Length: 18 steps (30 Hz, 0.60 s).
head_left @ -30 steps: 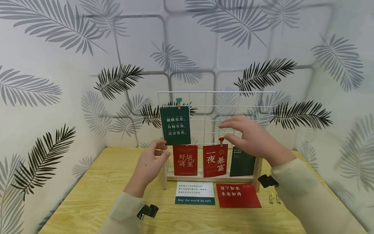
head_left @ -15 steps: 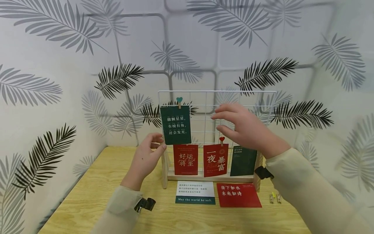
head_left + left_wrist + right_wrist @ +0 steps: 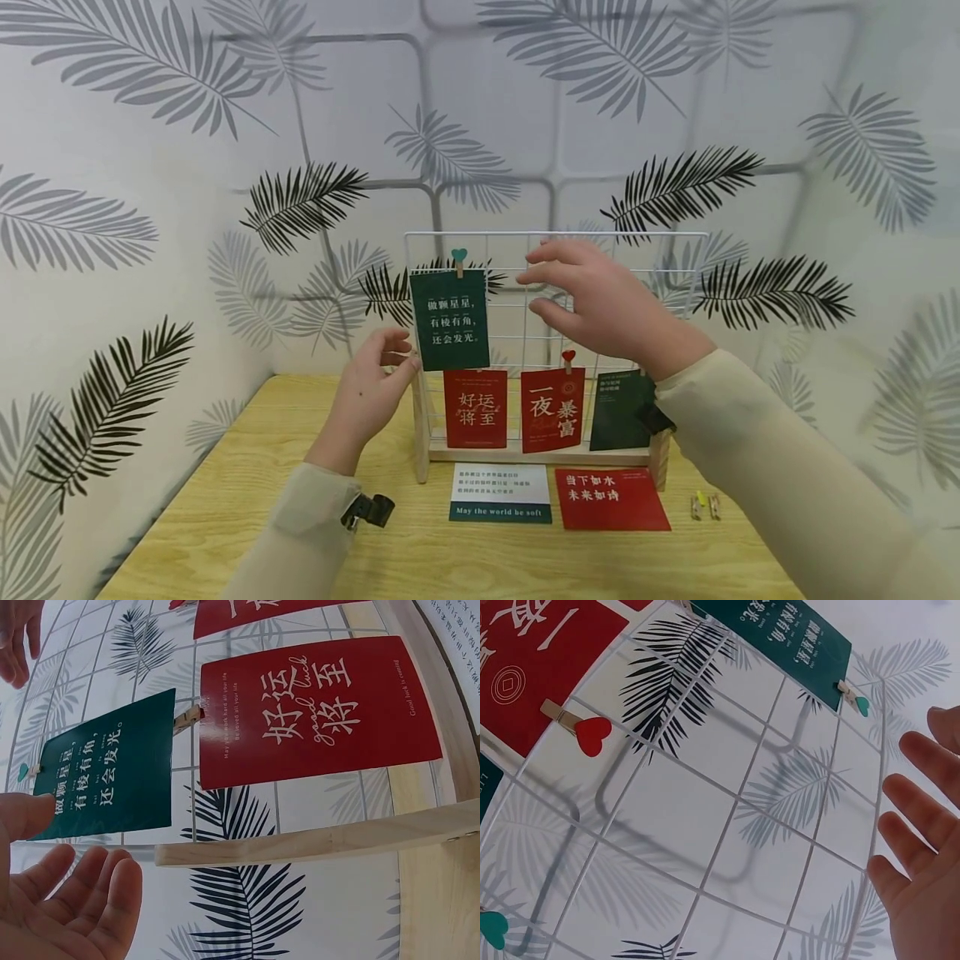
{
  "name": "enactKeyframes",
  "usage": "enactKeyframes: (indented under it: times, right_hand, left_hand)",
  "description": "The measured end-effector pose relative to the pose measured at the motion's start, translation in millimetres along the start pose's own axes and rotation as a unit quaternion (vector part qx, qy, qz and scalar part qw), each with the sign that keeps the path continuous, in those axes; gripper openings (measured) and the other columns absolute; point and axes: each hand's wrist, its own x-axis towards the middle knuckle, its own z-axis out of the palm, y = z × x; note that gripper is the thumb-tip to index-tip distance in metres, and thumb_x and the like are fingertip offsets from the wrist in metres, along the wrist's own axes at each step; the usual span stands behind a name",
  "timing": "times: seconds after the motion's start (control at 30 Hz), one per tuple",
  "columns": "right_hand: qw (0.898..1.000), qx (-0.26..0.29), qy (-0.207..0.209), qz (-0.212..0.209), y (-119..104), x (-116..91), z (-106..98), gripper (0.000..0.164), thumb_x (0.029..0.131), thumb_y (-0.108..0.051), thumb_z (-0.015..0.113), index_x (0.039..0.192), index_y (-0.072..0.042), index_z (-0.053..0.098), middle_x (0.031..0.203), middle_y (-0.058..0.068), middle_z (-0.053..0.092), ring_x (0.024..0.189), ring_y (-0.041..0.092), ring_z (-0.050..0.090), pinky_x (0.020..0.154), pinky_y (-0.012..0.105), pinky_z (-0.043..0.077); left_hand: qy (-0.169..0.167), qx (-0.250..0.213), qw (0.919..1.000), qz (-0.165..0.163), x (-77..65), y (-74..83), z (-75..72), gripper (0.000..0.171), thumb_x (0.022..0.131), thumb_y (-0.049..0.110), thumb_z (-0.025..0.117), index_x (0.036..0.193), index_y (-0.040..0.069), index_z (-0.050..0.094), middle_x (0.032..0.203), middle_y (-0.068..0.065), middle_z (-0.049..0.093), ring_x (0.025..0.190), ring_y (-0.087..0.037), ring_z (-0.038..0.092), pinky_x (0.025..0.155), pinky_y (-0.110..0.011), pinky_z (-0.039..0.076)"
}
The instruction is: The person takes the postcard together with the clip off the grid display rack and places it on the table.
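A white wire grid [image 3: 510,233] in a wooden stand [image 3: 540,457] holds several cards. At its upper left hangs a dark green card [image 3: 450,321], pinned by a wooden clothespin with a teal heart [image 3: 460,260]. My left hand [image 3: 367,396] is beside this card's lower left edge, fingers loosely bent and holding nothing; in the left wrist view its thumb overlaps the card [image 3: 112,769]. With spread fingers and nothing in it, my right hand [image 3: 600,300] hovers before the grid's upper middle. Beneath it hangs a red card [image 3: 551,412] on a red-heart clothespin [image 3: 591,735].
Another red card [image 3: 476,410] and a dark green one [image 3: 621,408] hang in the lower row. On the wooden table [image 3: 225,483] lie a white-and-green card [image 3: 500,492] and a red card [image 3: 612,500]. Small clothespins [image 3: 705,507] lie at the right.
My right hand has moved up and left across the grid, away from the red-heart clothespin. My left hand has drawn back slightly left and up from the green card's lower corner.
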Motion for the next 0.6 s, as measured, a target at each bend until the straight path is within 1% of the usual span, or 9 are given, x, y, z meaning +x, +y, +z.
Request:
enactKeyframes:
  times: [0.07,0.27,0.47,0.6]
  right_hand:
    - [1.0,-0.004,0.005,0.0,0,4,1,0.031,0.097,-0.025,0.07,0.126,-0.014,0.071,0.142,0.008,0.056,0.142,0.028,0.038,0.115,0.049,0.032]
    - [1.0,-0.027,0.01,-0.004,-1,15,5,0.031,0.097,-0.026,0.069,0.127,-0.016,0.07,0.145,0.007,0.054,0.147,0.026,0.032,0.117,0.048,0.029]
    - [0.999,-0.037,0.006,-0.013,-2,33,7,0.033,0.098,-0.027,0.067,0.128,-0.016,0.069,0.147,0.009,0.052,0.148,0.027,0.03,0.118,0.047,0.026]
    - [0.998,-0.058,0.0,-0.018,-4,46,8,0.034,0.097,-0.027,0.067,0.13,-0.016,0.069,0.147,0.009,0.052,0.147,0.028,0.031,0.119,0.046,0.023]
  left_hand:
    - [0.002,0.0,1.0,-0.001,1.5,1.1,-0.7,0.043,0.101,0.025,0.063,0.139,0.011,0.05,0.129,-0.01,0.059,0.118,-0.027,0.057,0.1,-0.049,0.048]
    - [0.004,0.003,1.0,0.002,5.0,1.8,-2.3,0.043,0.101,0.026,0.063,0.139,0.011,0.05,0.127,-0.008,0.059,0.118,-0.027,0.057,0.1,-0.049,0.048]
    - [0.003,0.003,1.0,0.001,8.5,2.2,-2.3,0.043,0.101,0.024,0.063,0.14,0.011,0.05,0.129,-0.01,0.059,0.119,-0.027,0.056,0.1,-0.049,0.047]
    - [0.004,0.002,1.0,0.007,12.9,3.5,-2.6,0.042,0.101,0.023,0.063,0.139,0.01,0.051,0.127,-0.011,0.059,0.117,-0.028,0.057,0.099,-0.049,0.048]
